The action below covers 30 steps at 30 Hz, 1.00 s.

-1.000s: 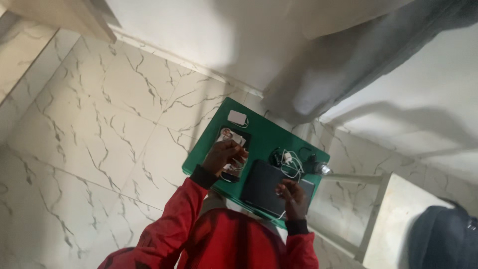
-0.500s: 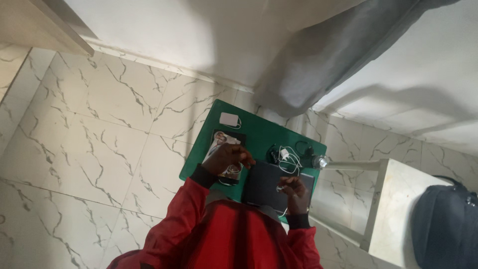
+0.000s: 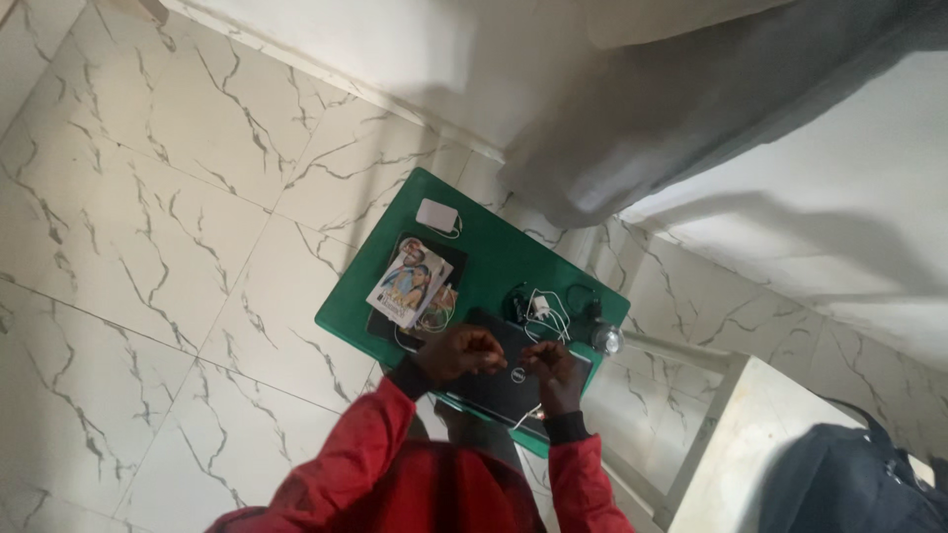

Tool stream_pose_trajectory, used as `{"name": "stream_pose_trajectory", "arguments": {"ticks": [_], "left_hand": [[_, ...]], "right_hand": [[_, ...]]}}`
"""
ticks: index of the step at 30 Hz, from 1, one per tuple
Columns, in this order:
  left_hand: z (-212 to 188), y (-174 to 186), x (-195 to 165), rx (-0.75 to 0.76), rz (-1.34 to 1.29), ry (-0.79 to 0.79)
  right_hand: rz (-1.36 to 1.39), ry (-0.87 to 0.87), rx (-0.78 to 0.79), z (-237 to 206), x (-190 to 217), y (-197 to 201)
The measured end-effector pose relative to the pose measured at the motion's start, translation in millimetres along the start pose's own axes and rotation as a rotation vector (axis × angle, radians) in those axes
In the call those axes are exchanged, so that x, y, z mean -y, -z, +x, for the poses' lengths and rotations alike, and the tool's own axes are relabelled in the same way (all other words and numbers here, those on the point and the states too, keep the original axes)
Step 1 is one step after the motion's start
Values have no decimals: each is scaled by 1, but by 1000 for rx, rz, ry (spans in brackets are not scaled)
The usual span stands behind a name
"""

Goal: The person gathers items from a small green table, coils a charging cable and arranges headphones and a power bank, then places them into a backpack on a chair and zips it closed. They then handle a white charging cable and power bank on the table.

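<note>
Both hands meet over a closed black laptop (image 3: 499, 380) that lies on the near edge of a small green counter (image 3: 494, 262). The left hand (image 3: 462, 352) is curled loosely above the laptop's lid, fingers bent inward; whether it pinches anything is too small to tell. The right hand (image 3: 553, 367) sits just beside it, also over the lid, fingers curled, and a thin white cable (image 3: 523, 417) trails from under it toward the red sleeves (image 3: 380, 444) (the grip itself cannot be made out). The laptop thus lies directly beneath both hands, between them and the counter.

Just beyond the hands, a tangle of white and black cords with a plug (image 3: 545, 304) rests on the counter. To the left lies a stack of printed booklets (image 3: 410, 283), and farther off a white charger block (image 3: 435, 214). A dark bag (image 3: 854, 479) sits at the lower right, well apart.
</note>
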<state>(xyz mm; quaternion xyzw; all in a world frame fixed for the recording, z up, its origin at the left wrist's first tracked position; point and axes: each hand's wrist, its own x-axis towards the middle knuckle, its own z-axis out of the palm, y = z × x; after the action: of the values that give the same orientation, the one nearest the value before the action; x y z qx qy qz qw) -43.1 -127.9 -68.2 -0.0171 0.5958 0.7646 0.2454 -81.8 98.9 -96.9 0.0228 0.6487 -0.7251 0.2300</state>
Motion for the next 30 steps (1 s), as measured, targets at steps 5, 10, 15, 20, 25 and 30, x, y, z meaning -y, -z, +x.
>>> {"name": "stream_pose_trajectory", "arguments": {"ticks": [5,10,15,20,25,30], "left_hand": [[41,19,20,-267,77,85],[83,89,50,-487,436,-249],[115,157,90,-950,-124,-11],[135,191,127,-978,14,13],[149,207,146,-1006,444,166],[174,229,138,-1072,766,-31]], "right_hand": [[-20,22,23,43,-13,-2],[-72,-48,6,81,-36,-14],[11,-129,5,112,-62,-37],[-62,-158,-16,136,-79,-56],[-72,-242,-41,155,-93,-65],[-34,-321,-60,170,-104,-70]]}}
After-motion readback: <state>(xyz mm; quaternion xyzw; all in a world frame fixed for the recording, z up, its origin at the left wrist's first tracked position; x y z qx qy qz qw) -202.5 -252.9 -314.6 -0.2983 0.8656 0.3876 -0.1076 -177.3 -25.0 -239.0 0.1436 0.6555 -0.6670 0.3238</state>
